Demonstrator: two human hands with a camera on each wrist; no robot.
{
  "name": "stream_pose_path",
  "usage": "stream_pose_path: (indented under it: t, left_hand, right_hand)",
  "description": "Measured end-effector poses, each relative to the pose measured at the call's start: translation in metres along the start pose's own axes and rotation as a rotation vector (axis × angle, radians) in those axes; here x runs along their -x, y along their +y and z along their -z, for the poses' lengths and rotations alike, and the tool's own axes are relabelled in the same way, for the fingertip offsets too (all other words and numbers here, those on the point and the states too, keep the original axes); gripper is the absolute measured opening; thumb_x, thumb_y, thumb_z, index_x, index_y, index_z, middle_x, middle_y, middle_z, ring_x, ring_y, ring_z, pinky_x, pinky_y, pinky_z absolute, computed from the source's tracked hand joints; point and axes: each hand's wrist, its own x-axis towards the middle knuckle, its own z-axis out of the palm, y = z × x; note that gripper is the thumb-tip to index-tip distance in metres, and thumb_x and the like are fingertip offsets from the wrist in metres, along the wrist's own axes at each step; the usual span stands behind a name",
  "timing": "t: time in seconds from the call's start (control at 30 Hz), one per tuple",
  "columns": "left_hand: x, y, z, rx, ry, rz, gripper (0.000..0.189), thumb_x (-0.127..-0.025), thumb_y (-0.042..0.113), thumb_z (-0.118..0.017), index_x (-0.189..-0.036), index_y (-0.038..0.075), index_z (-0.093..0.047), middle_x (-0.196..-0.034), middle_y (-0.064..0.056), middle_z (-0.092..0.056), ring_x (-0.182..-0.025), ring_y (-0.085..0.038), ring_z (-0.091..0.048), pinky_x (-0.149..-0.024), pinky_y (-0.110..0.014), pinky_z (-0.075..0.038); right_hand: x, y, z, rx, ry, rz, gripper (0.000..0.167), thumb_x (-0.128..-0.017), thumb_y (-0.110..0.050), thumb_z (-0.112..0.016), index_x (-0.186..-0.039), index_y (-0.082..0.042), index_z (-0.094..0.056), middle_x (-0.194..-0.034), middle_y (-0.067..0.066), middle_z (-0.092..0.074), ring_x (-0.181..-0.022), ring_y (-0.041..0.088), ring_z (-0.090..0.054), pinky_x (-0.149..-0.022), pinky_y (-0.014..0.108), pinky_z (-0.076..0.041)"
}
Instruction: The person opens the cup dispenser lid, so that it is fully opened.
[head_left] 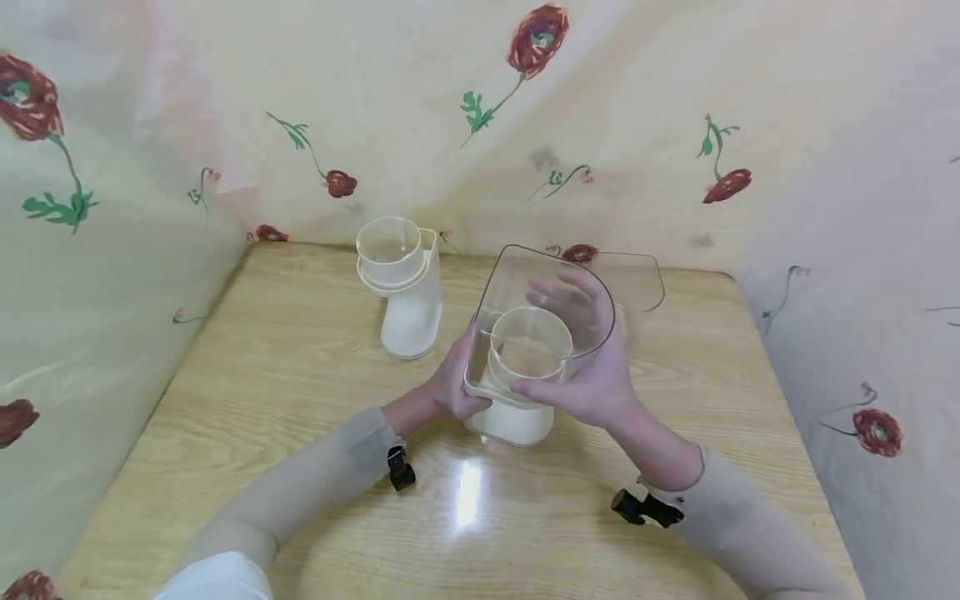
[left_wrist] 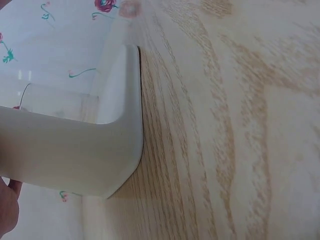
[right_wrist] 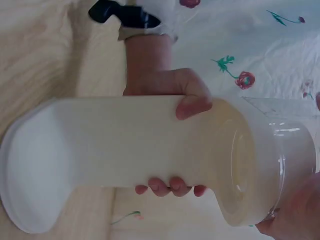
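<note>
A white plastic stand [head_left: 517, 423] with a wide foot and a round ring [head_left: 531, 343] at its top stands on the table in front of me. My left hand [head_left: 459, 387] grips its column; in the right wrist view the thumb and fingertips wrap round both sides of the column [right_wrist: 125, 142]. At the stand's top sits a clear plastic container [head_left: 512, 279], its outline surrounding the ring as seen from above. My right hand [head_left: 600, 375] holds this container from the right, thumb at the front and fingers behind, seen through the clear wall.
A second white stand [head_left: 412, 321] with a ring on top is upright at the back left of the wooden table [head_left: 300, 367]. Another clear container [head_left: 637, 279] is at the back right. Flowered sheeting [head_left: 405, 108] hangs behind the table and along both sides.
</note>
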Motion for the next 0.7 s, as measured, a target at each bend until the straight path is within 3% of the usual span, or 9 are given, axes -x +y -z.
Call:
stream_pose_path:
  t: [0.07,0.27,0.37,0.5,0.6,0.7]
  left_hand:
    - [0.0,0.0,0.0,-0.006,-0.007,0.016,0.079,-0.059,0.019,-0.06,-0.131,-0.007,-0.041,-0.101,-0.02,-0.056,-0.091,-0.022,-0.056,-0.087,-0.036,-0.057]
    - [0.0,0.002,-0.001,-0.001,-0.029,0.009,0.068,-0.058,0.012,-0.059,-0.122,-0.005,-0.045,-0.094,-0.017,-0.054,-0.084,-0.016,-0.054,-0.08,-0.032,-0.056]
    - [-0.001,0.003,-0.001,-0.002,-0.056,0.007,0.064,-0.058,0.009,-0.059,-0.119,-0.007,-0.047,-0.09,-0.016,-0.056,-0.082,-0.017,-0.055,-0.079,-0.032,-0.055]
    - [0.001,0.003,0.002,-0.038,-0.069,0.044,0.059,-0.057,0.008,-0.059,-0.114,-0.006,-0.051,-0.089,-0.017,-0.06,-0.084,-0.016,-0.058,-0.083,-0.033,-0.055]
    - [0.004,0.004,0.004,-0.045,-0.062,0.053,0.058,-0.057,0.008,-0.059,-0.113,-0.005,-0.052,-0.092,-0.018,-0.063,-0.087,-0.019,-0.061,-0.086,-0.035,-0.056]
    - [0.003,0.003,0.002,-0.043,-0.049,0.014,0.057,-0.057,0.01,-0.059,-0.112,-0.005,-0.052,-0.09,-0.018,-0.062,-0.085,-0.023,-0.061,-0.085,-0.035,-0.057]
  right_hand:
    - [-0.002,0.004,-0.003,-0.012,0.011,0.042,0.105,-0.067,-0.018,-0.101,-0.148,0.011,-0.039,-0.139,0.019,-0.067,-0.128,0.03,-0.067,-0.114,0.042,-0.052]
    - [-0.009,-0.001,-0.005,-0.001,0.014,0.059,0.097,-0.06,0.006,-0.093,-0.143,0.015,-0.042,-0.134,0.017,-0.07,-0.124,0.027,-0.069,-0.108,0.042,-0.057]
    - [-0.014,-0.01,-0.004,0.01,0.021,0.019,0.098,-0.057,0.01,-0.09,-0.144,0.011,-0.045,-0.131,0.018,-0.07,-0.12,0.029,-0.071,-0.103,0.041,-0.059]
    - [-0.023,-0.025,-0.007,0.11,0.007,-0.066,0.104,-0.054,0.009,-0.092,-0.148,-0.001,-0.048,-0.133,0.02,-0.068,-0.119,0.031,-0.071,-0.1,0.04,-0.061]
    - [-0.025,-0.03,-0.011,0.171,0.002,-0.1,0.106,-0.053,0.011,-0.091,-0.149,-0.001,-0.048,-0.134,0.02,-0.068,-0.12,0.031,-0.071,-0.1,0.04,-0.06]
    - [-0.024,-0.03,-0.011,0.158,0.021,-0.099,0.105,-0.052,0.014,-0.09,-0.148,0.003,-0.047,-0.132,0.019,-0.069,-0.118,0.031,-0.071,-0.098,0.041,-0.06]
